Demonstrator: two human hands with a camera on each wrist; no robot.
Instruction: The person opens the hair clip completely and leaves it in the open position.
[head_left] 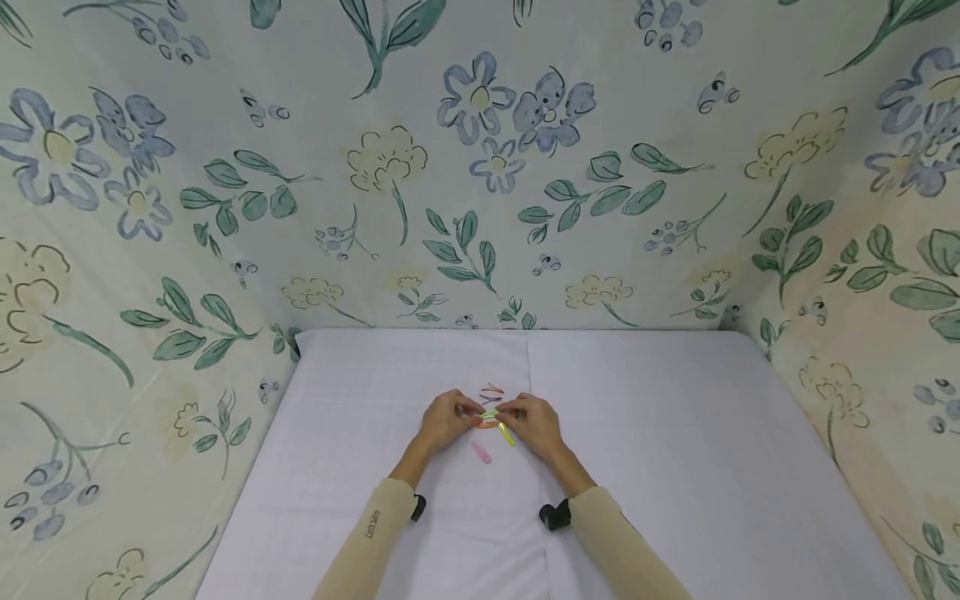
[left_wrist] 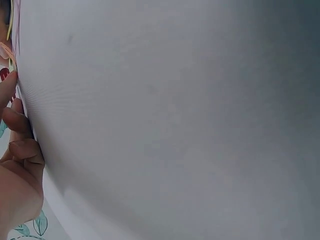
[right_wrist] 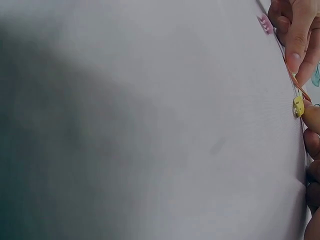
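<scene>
Both hands meet over the white cloth in the head view. The left hand (head_left: 447, 418) and the right hand (head_left: 534, 423) pinch a light green hair clip (head_left: 488, 414) between thumbs and fingertips, one at each end. Just under it is an orange clip (head_left: 487, 425), partly covered by the fingers. A yellow clip (head_left: 506, 434) lies beside the right fingertips, and a pink clip (head_left: 481, 452) lies nearer the body. Beyond the hands are a purple clip (head_left: 490, 399) and a reddish-orange one (head_left: 492, 389). The wrist views catch the hands only at their edges.
A white cloth (head_left: 337, 433) with a seam right of the middle covers the table. Floral fabric (head_left: 480, 250) hangs at the back and along both sides. Dark wrist cameras (head_left: 555, 515) sit at the cuffs of the beige sleeves (head_left: 622, 542).
</scene>
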